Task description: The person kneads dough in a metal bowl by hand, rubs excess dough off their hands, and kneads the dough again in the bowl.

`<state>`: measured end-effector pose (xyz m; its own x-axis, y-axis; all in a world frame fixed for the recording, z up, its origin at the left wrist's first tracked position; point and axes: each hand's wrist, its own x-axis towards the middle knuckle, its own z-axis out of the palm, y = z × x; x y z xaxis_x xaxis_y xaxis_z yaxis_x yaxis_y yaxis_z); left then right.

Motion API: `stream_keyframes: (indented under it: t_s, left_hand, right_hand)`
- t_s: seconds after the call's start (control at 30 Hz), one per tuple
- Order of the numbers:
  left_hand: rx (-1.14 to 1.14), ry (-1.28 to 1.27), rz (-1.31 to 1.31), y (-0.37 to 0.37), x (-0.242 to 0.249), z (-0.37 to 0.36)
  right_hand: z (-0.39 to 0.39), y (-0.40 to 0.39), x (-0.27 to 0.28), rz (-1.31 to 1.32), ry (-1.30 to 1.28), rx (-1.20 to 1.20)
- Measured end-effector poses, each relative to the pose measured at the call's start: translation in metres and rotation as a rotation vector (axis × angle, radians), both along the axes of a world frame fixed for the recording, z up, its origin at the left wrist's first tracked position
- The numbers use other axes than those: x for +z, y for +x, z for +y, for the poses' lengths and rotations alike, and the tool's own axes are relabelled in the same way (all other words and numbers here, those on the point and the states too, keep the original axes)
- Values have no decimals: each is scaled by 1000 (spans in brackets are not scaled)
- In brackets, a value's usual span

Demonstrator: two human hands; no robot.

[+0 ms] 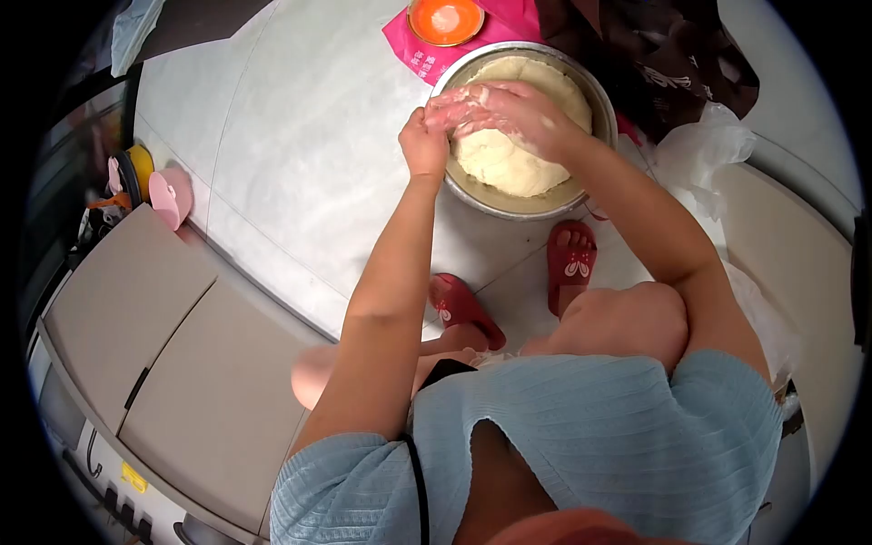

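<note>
Dough (509, 163) is seen filling a metal bowl (472, 195) on the floor; it is judged soft, heavy and sticky, best taken from the edge. The left hand (423, 145) is clamped on the bowl's near rim, wrist straight. The right hand (495, 111), floured, is laid flat on the dough, fingers spread apart.

Open floor (300, 154) occupies the upper left and centre of the frame, offering unobstructed passage toward the metal basin (595, 91) from the left. Above the basin, an orange bowl (445, 20) on a pink bag (509, 23) blocks approach from the top. Dark patterned cloth (672, 64) and a clear plastic bag (704, 150) crowd the upper right. Two red slippers (569, 263) stand just below the basin. A grey cabinet (145, 363) closes the lower left, with pink slippers (170, 195) beside it.
</note>
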<state>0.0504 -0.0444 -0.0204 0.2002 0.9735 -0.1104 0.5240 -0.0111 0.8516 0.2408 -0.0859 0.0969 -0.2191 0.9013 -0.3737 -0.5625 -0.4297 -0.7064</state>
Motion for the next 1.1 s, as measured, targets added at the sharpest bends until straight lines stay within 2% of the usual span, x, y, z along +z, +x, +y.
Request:
stream_keyframes:
  t_s: [0.03, 0.07, 0.1, 0.13, 0.17, 0.23, 0.27, 0.3, 0.33, 0.37, 0.4, 0.43, 0.47, 0.5, 0.57, 0.63, 0.67, 0.7, 0.77, 0.8, 0.83, 0.87, 0.9, 0.93, 0.97, 1.03, 1.07, 1.1]
  left_hand:
    - [-23, 88, -57, 3, -1, 2]
    - [1, -30, -12, 6, 12, 0]
    - [21, -139, 32, 6, 18, 2]
    - [71, -162, -35, 1, -2, 5]
    - [71, -155, -34, -2, -7, 5]
    - [81, -184, 87, 9, 22, 3]
    - [86, -217, 87, 12, 27, 3]
    - [73, -206, 87, 14, 22, 9]
    - [34, -147, 121, 13, 18, 15]
    - [16, -122, 167, 5, 15, 2]
    - [18, -136, 170, 1, 13, -3]
    - [41, -143, 111, 6, 11, 2]
    - [66, -161, 63, 6, 11, 0]
    - [67, -160, 59, 7, 12, 0]
    - [85, -183, 98, 9, 18, 1]
    - [93, -167, 100, 11, 19, 5]
    - [91, -161, 107, 11, 19, 1]
    - [84, -150, 106, 14, 16, 9]
    - [43, -116, 157, 6, 14, 4]
    - [42, -118, 157, 5, 14, 4]
    - [51, -129, 126, 9, 12, 7]
    - [64, -154, 105, 8, 12, 3]
    - [66, -160, 105, 9, 13, 1]
    - [67, -164, 118, 10, 16, 1]
    - [68, -163, 130, 11, 19, 2]
    - [77, -183, 94, 11, 17, 6]
    - [85, -221, 63, 10, 16, 2]
    - [87, -223, 66, 9, 15, -4]
  right_hand:
    - [5, 7, 40, -156, 288, 113]
    - [3, 10, 52, -158, 280, 116]
    - [4, 13, 60, -792, 701, -79]
    - [5, 13, 63, -1427, 1107, -294]
    - [0, 4, 39, -1426, 1113, -300]
    - [-28, -25, -49, -1769, 827, 19]
    - [-42, -26, -73, -1766, 822, 22]
    - [-38, -24, -72, -1779, 810, 111]
    - [-32, -20, -72, -1740, 772, 234]
    - [-27, -13, -76, -1589, 630, 447]
    - [-5, 0, -38, -1339, 400, 649]
    - [7, 13, 5, -1134, 321, 643]
    - [10, 20, 32, -977, 352, 505]
    - [7, 24, 41, -946, 502, 258]
    - [-2, 24, 12, -853, 871, -313]
    - [-24, -5, -83, -1839, 727, 157]
    - [-38, -9, -99, -1875, 673, 444]
    - [-28, -4, -103, -1882, 672, 429]
    - [-27, -3, -110, -1630, 575, 446]
    - [-1, 10, -46, -1237, 240, 700]
    - [6, 26, -1, -1249, 240, 698]
    - [5, 33, 38, -1005, 274, 410]
    - [3, 35, 53, -753, 301, 127]
    - [1, 29, 34, -750, 300, 130]
    - [-1, 17, -5, -864, 606, -194]
    - [-16, -12, -31, -1330, 881, -338]
    - [-33, -23, -70, -1596, 953, -44]
    - [-33, -22, -88, -1732, 972, 102]
